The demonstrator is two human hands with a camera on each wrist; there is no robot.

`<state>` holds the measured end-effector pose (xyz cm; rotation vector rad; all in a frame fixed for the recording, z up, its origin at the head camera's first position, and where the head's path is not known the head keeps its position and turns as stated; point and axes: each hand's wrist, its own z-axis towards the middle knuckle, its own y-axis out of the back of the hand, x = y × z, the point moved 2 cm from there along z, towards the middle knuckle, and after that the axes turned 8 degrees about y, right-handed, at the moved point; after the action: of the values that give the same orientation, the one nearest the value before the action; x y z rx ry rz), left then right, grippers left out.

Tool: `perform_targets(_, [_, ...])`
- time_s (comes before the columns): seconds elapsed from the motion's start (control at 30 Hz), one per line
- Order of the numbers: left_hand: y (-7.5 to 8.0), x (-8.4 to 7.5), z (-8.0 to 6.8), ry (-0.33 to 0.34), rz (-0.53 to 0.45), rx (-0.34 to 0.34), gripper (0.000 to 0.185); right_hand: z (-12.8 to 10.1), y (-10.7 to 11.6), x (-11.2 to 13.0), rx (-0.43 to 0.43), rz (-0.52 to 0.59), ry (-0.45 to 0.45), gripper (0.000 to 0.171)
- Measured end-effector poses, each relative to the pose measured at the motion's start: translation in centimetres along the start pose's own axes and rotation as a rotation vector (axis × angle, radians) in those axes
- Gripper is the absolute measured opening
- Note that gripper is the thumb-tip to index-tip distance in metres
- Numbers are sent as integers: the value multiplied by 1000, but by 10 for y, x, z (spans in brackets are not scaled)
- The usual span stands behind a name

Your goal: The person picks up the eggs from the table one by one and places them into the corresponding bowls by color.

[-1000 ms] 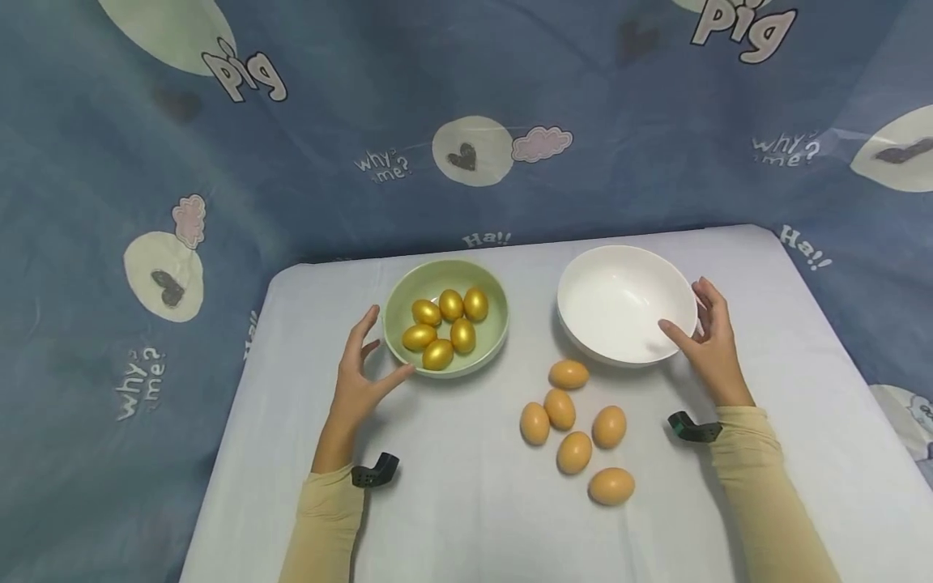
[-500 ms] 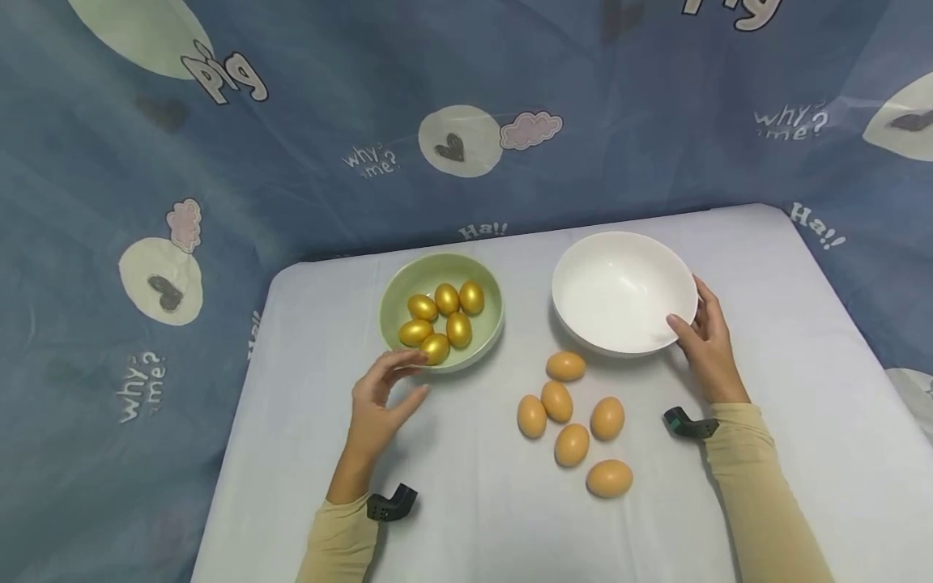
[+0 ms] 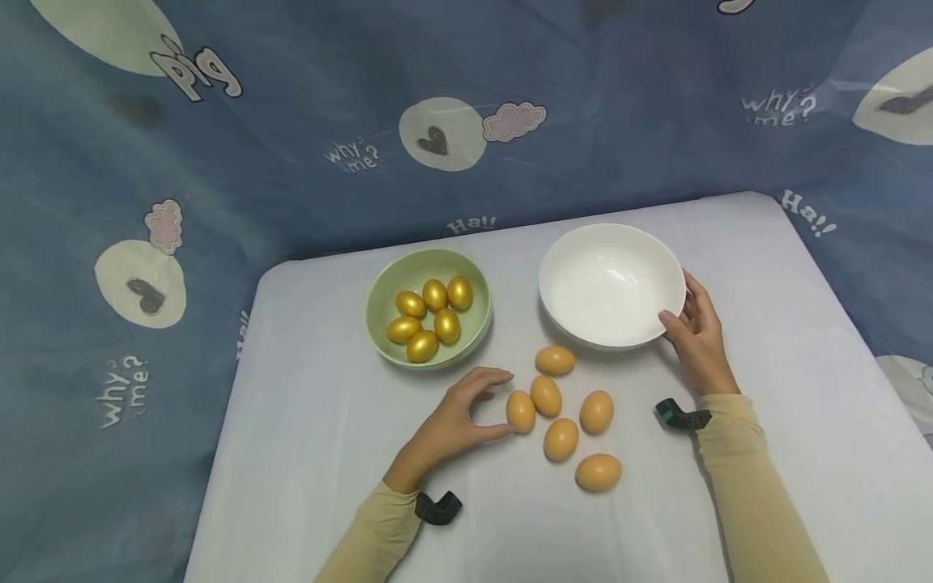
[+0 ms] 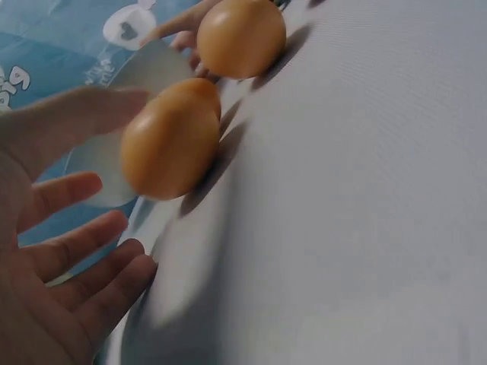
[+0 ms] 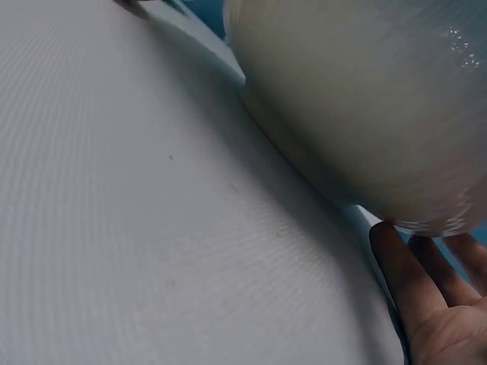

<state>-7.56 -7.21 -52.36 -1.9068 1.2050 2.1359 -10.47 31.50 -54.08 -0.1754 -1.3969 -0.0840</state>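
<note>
Several brown eggs lie loose on the white tablecloth in the head view. My left hand (image 3: 501, 405) reaches to the leftmost brown egg (image 3: 521, 410), with the thumb and forefinger spread on either side of it. The left wrist view shows that egg (image 4: 170, 138) beside my thumb, while the other fingers (image 4: 84, 243) stay straight and apart. My right hand (image 3: 683, 306) holds the empty white bowl (image 3: 611, 283) at its right rim, thumb on the edge. In the right wrist view my fingers (image 5: 403, 274) lie under the bowl's (image 5: 358, 99) outer wall.
A pale green bowl (image 3: 379, 283) with several gold eggs (image 3: 430, 317) stands at the back left of the table (image 3: 328, 453). A blue printed curtain (image 3: 219, 178) hangs behind and around the table. The table's edges run close on the left and right.
My left hand left the green bowl's side and moved right to the leftmost brown egg. The right hand has kept its hold on the white bowl.
</note>
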Motion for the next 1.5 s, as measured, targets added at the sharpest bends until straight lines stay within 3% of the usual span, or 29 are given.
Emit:
perform_targets(0.73, [-23, -12, 9, -10, 22, 49, 57, 1, 3, -1, 0, -23, 4, 77])
perform_targets(0.97, [-27, -13, 10, 0, 12, 48, 58, 3, 5, -3, 5, 35, 2, 78])
perform_targets(1.5, [-26, -13, 12, 7, -12, 45, 57, 4, 5, -1, 7, -11, -7, 78])
